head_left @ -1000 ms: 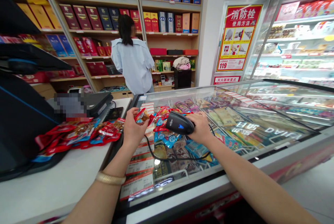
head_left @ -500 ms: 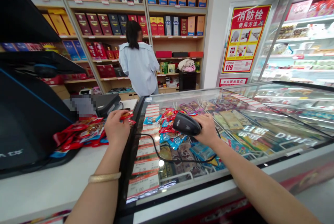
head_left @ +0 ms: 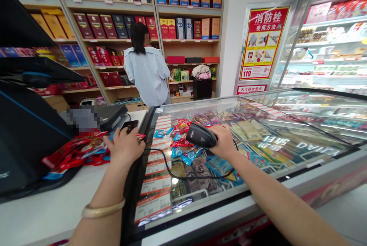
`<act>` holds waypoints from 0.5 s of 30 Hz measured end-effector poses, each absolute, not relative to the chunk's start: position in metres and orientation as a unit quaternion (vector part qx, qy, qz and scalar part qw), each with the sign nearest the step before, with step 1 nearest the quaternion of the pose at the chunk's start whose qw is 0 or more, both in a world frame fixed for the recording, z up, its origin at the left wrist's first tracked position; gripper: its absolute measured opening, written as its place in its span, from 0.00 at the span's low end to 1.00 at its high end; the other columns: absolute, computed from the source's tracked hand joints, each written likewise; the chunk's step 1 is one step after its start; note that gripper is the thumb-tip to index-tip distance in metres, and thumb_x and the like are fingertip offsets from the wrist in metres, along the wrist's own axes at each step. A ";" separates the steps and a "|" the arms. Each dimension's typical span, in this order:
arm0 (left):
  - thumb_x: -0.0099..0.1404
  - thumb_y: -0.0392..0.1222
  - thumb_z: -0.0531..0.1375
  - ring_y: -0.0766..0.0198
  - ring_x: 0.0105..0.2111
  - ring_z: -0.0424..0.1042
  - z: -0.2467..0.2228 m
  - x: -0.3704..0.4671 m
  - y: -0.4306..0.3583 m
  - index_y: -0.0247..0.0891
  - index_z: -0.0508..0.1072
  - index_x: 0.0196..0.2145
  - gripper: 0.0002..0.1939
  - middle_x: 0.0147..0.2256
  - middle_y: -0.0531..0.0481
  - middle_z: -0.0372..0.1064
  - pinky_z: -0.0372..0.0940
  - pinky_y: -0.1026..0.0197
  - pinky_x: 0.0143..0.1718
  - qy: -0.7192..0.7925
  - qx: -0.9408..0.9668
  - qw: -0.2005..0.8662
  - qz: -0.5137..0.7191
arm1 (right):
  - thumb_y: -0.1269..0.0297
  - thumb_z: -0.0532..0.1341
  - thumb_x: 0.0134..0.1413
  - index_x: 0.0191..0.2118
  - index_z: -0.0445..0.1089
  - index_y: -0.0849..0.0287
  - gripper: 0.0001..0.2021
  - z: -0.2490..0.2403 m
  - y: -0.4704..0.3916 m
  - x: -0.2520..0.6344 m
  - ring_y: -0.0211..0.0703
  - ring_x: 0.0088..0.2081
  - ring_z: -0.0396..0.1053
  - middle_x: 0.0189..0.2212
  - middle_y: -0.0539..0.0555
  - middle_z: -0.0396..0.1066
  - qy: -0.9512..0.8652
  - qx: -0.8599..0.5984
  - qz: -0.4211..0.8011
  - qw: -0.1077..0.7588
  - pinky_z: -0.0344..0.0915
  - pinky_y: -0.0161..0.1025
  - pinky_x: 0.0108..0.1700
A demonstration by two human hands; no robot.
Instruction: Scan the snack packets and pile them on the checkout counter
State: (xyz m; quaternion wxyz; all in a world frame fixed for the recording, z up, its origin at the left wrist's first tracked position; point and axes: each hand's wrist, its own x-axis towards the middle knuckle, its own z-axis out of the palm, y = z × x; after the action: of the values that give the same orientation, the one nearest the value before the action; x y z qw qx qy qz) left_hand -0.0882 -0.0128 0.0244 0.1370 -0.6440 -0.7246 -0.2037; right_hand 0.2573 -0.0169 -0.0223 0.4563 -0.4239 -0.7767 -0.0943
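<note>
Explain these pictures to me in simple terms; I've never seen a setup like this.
There is no robot here: you are seeing a person's own bare hands. Every picture comes from one camera worn on the head, looking forward and down.

The right hand holds a black barcode scanner over a glass-topped chest freezer. Small red and blue snack packets lie on the glass.

The left hand, fingers spread, is beside a heap of similar packets on the white counter. Red wrapper shows by that hand; whether it is gripped, I cannot tell.

Another person stands at the shelves behind.
</note>
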 end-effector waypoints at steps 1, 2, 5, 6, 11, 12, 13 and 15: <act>0.62 0.47 0.57 0.33 0.68 0.55 0.022 -0.079 -0.011 0.38 0.77 0.56 0.26 0.62 0.31 0.66 0.48 0.24 0.64 -0.705 -0.662 0.140 -0.211 | 0.62 0.65 0.45 0.39 0.77 0.55 0.12 -0.022 -0.017 0.257 0.49 0.37 0.72 0.35 0.55 0.80 -0.776 -0.423 -0.093 0.459 0.53 0.47 0.48; 0.65 0.46 0.55 0.38 0.68 0.56 0.019 -0.069 -0.010 0.40 0.75 0.59 0.26 0.64 0.35 0.66 0.47 0.28 0.67 -0.693 -0.678 0.133 -0.205 | 0.62 0.65 0.45 0.39 0.77 0.55 0.12 -0.023 -0.017 0.257 0.50 0.38 0.73 0.35 0.55 0.81 -0.775 -0.424 -0.092 0.461 0.53 0.47 0.48; 0.70 0.45 0.51 0.46 0.69 0.57 0.008 -0.038 -0.006 0.46 0.70 0.64 0.26 0.65 0.42 0.66 0.46 0.32 0.69 -0.644 -0.748 0.063 -0.147 | 0.62 0.65 0.44 0.40 0.78 0.55 0.14 -0.023 -0.017 0.257 0.50 0.39 0.73 0.36 0.55 0.81 -0.772 -0.428 -0.090 0.462 0.52 0.48 0.48; 0.71 0.45 0.50 0.47 0.69 0.56 0.004 -0.030 -0.004 0.47 0.68 0.65 0.27 0.65 0.42 0.65 0.46 0.32 0.68 -0.635 -0.761 0.043 -0.124 | 0.62 0.65 0.45 0.40 0.78 0.55 0.14 -0.023 -0.017 0.257 0.50 0.39 0.73 0.36 0.55 0.81 -0.772 -0.429 -0.090 0.461 0.53 0.48 0.48; 0.74 0.49 0.46 0.44 0.71 0.51 -0.015 -0.018 0.004 0.50 0.61 0.70 0.28 0.69 0.40 0.56 0.44 0.30 0.67 -0.635 -0.770 0.012 -0.065 | 0.61 0.65 0.47 0.41 0.78 0.55 0.13 -0.023 -0.017 0.257 0.50 0.40 0.73 0.39 0.56 0.81 -0.772 -0.429 -0.094 0.460 0.53 0.48 0.49; 0.74 0.49 0.46 0.43 0.71 0.50 -0.018 -0.019 0.006 0.50 0.62 0.69 0.28 0.69 0.40 0.56 0.44 0.29 0.67 -0.633 -0.771 0.009 -0.067 | 0.61 0.65 0.47 0.41 0.78 0.55 0.13 -0.023 -0.017 0.257 0.50 0.40 0.73 0.39 0.56 0.81 -0.773 -0.429 -0.092 0.459 0.53 0.48 0.49; 0.74 0.49 0.46 0.44 0.71 0.51 -0.019 -0.019 0.009 0.49 0.63 0.69 0.28 0.69 0.40 0.57 0.43 0.28 0.67 -0.629 -0.774 0.005 -0.073 | 0.61 0.65 0.47 0.40 0.78 0.55 0.13 -0.023 -0.017 0.256 0.50 0.40 0.73 0.39 0.56 0.81 -0.774 -0.428 -0.092 0.458 0.53 0.48 0.49; 0.73 0.47 0.48 0.45 0.71 0.53 -0.022 -0.020 0.015 0.46 0.65 0.68 0.27 0.67 0.39 0.61 0.43 0.28 0.67 -0.623 -0.776 -0.008 -0.095 | 0.62 0.66 0.45 0.40 0.77 0.55 0.13 -0.023 -0.017 0.256 0.50 0.40 0.73 0.39 0.56 0.81 -0.775 -0.427 -0.092 0.458 0.53 0.48 0.49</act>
State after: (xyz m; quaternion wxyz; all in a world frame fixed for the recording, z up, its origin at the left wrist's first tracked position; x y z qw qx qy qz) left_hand -0.0205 0.0149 -0.0219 -0.0076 -0.7763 -0.6231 -0.0954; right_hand 0.2562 -0.0173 -0.0229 0.4578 -0.4268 -0.7745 -0.0919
